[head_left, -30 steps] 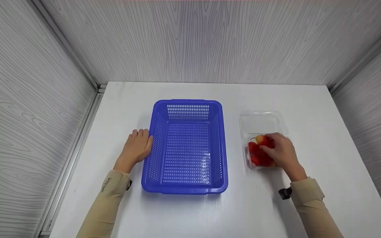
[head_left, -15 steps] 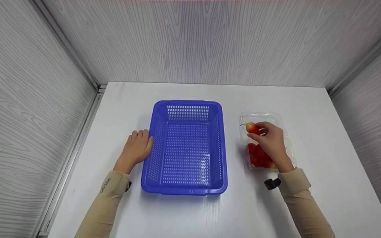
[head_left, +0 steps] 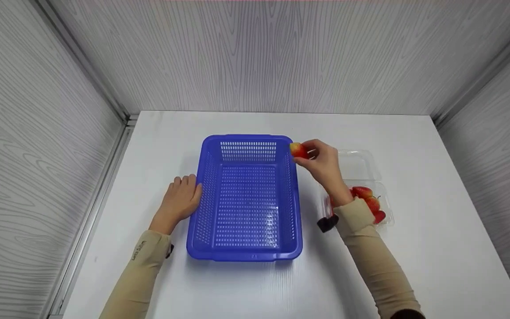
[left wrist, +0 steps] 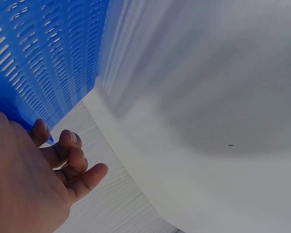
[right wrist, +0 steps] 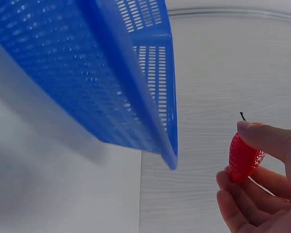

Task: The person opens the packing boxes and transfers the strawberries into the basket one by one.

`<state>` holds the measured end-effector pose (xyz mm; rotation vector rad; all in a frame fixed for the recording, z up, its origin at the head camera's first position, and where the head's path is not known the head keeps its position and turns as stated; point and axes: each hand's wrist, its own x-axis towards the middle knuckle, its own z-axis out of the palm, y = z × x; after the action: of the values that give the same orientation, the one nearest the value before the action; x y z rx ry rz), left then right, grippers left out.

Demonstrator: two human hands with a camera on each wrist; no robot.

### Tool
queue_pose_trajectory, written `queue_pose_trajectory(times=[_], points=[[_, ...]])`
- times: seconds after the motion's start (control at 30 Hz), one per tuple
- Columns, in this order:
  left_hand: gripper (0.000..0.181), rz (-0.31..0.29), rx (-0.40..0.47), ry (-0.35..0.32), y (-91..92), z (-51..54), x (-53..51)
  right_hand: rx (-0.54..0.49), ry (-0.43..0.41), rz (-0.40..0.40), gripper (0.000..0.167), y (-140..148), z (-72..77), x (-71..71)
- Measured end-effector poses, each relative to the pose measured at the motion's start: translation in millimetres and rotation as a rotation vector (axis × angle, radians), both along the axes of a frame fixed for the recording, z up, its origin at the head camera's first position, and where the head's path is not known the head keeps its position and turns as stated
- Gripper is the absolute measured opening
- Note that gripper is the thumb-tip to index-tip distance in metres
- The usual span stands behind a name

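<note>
My right hand [head_left: 323, 165] pinches a strawberry [head_left: 298, 150] between thumb and fingers, above the far right corner of the blue basket [head_left: 246, 256]. In the right wrist view the strawberry [right wrist: 243, 154] is red and dimpled, with a thin dark stem at its top. My left hand [head_left: 178, 200] holds the basket's left rim; in the left wrist view its fingers [left wrist: 72, 158] bend beside the perforated wall [left wrist: 53, 43]. The basket's mesh floor is bare. Right of it stands a clear plastic clamshell box [head_left: 354, 165] with several strawberries [head_left: 371, 204], partly hidden by my right forearm.
A white table [head_left: 255, 292] carries the basket and the box. Grey wood-grain panels [head_left: 255, 57] rise at the back and on both sides. The box's lid lies folded back, away from me.
My right hand has lifted one strawberry out of the clear box and carried it left and away from me to the basket's far right corner. The left hand stays on the rim.
</note>
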<state>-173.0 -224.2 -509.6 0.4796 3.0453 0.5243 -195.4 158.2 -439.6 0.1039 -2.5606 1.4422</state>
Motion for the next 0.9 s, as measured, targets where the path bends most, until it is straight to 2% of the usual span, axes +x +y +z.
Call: queue_pose_trajectory(times=[0.17, 0.3, 0.47, 0.7, 0.9], points=[[0.029, 0.008, -0.005, -0.016, 1.9, 0.0, -0.3, -0.016, 0.008, 0.010, 0.037, -28, 3.0, -15.2], [0.029, 0.009, 0.003, -0.021, 2.9, -0.9, -0.2, -0.030, -0.007, 0.005, 0.038, -46, -0.1, -24.6], [0.030, 0.013, 0.006, -0.029, 1.6, -1.8, 1.3, -0.046, -0.034, 0.008, 0.038, -66, -11.1, -32.2], [0.031, 0.015, 0.010, -0.033, 0.9, -1.8, 1.1, -0.004, -0.093, 0.000, 0.040, -97, -24.8, -36.7], [0.028, 0.006, 0.000, -0.019, -0.5, -1.0, 0.0, 0.005, -0.157, 0.015, 0.041, -128, -46.3, -46.2]])
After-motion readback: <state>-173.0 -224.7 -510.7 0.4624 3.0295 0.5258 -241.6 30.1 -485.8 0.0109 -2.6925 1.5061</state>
